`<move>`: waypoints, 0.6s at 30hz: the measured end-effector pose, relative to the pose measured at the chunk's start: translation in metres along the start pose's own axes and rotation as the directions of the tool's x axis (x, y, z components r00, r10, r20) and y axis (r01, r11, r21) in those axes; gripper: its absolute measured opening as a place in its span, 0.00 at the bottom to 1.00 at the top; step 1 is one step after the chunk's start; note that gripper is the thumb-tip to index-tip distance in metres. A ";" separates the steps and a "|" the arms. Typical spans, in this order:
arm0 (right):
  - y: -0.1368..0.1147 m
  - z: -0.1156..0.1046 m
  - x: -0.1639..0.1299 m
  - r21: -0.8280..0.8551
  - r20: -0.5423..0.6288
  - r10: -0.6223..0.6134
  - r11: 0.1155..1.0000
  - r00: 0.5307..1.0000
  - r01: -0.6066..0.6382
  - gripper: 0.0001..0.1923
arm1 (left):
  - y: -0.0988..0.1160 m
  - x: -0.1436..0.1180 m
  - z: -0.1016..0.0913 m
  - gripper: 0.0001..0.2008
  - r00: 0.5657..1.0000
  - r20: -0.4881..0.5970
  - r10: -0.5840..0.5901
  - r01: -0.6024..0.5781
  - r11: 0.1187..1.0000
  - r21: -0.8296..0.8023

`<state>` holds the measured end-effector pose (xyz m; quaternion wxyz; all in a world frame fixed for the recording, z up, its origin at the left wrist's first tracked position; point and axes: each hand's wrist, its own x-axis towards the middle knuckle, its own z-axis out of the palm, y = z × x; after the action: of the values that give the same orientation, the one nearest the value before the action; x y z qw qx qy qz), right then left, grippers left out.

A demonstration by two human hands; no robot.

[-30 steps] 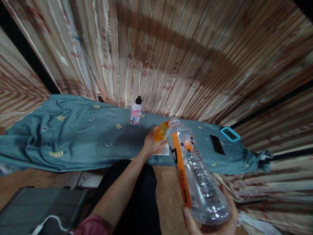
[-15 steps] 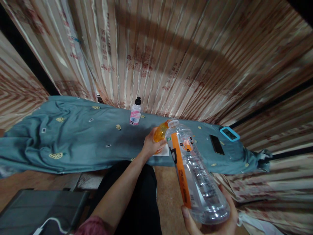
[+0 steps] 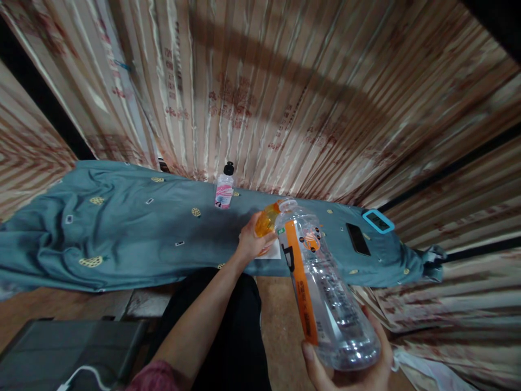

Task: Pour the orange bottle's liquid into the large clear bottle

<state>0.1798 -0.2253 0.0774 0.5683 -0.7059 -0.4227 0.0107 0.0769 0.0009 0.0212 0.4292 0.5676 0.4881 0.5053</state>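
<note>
My right hand [image 3: 350, 369] grips the base of a large clear plastic bottle [image 3: 325, 293] with an orange label stripe. The bottle is tilted away from me, its open neck meeting a small orange container [image 3: 267, 220]. My left hand [image 3: 252, 239] is wrapped around that orange container, just above a white paper square [image 3: 275, 252] on the teal cloth [image 3: 122, 228]. What lies inside the orange container is hidden.
A small bottle with a pink label and black cap [image 3: 225, 187] stands at the back of the teal cloth. A black phone [image 3: 357, 239] and a device in a blue case [image 3: 378, 221] lie at the right. Striped curtains [image 3: 264, 92] hang behind. A dark case [image 3: 61, 347] sits lower left.
Both hands and both bottles keep nearly the same pose. The view has shifted slightly, nothing else moved.
</note>
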 end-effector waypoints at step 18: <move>0.011 0.002 0.002 0.005 -0.023 -0.128 0.992 0.991 0.129 0.53 | -0.006 0.000 0.004 0.28 1.000 -0.029 -0.002 0.002 1.000 -0.010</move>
<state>0.1871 -0.2226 0.0685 0.5747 -0.6755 -0.4608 -0.0325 0.0801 0.0023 0.0148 0.4251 0.5576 0.4924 0.5156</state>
